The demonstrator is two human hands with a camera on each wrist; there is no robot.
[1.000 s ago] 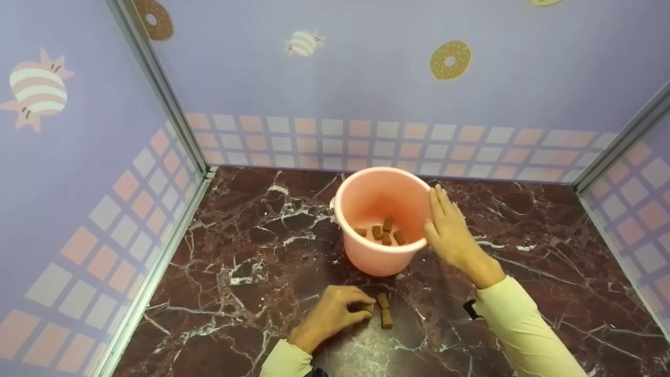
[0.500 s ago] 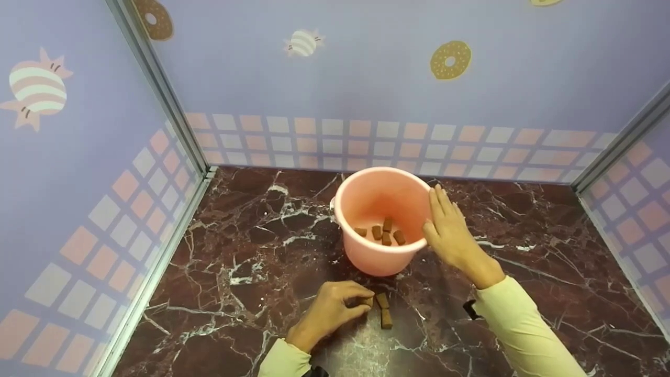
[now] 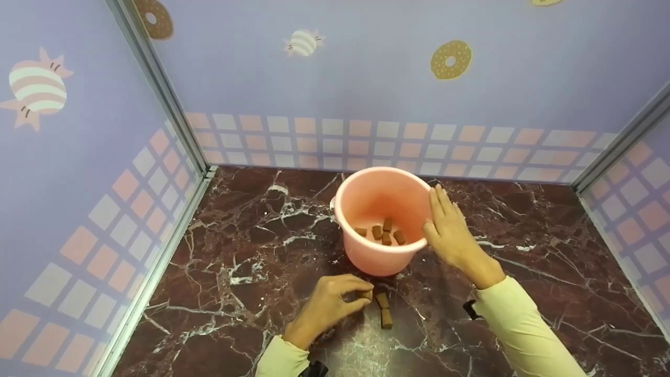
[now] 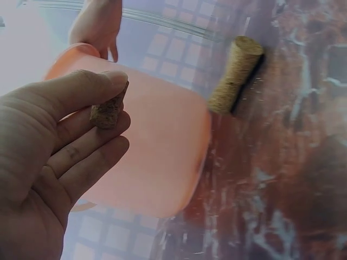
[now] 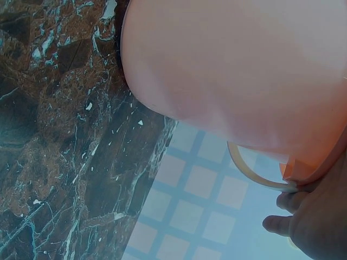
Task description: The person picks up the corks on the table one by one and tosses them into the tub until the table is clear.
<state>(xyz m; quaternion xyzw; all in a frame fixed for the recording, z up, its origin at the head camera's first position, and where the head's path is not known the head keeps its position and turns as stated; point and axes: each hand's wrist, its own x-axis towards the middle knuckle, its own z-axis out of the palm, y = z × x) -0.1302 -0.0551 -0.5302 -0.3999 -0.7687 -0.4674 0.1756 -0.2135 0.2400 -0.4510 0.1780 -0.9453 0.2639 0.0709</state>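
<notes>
the left hand (image 3: 326, 302), pinching a cork (image 4: 106, 114), advances slightly from its earlier position, nearer to the base of the pink bucket (image 3: 375, 261).

Left arm (image 3: 282, 358): enters at the lower edge, pale-sleeved to the wrist, with only the far end of the forearm visible. Left hand (image 3: 325, 305): carried low, back uppermost in the head view; its thumb (image 4: 84, 88) pinches against the fingers (image 4: 97, 164), the outer ones lying loosely bent side by side. Right arm (image 3: 528, 327): slants inward from the lower right, likewise sleeved, reaching farther forward than the left. Right hand (image 3: 450, 230): fingers straight, close together, pointing forward; thumb slightly apart. The right wrist view shows it dark and cut off by the edge.
</notes>
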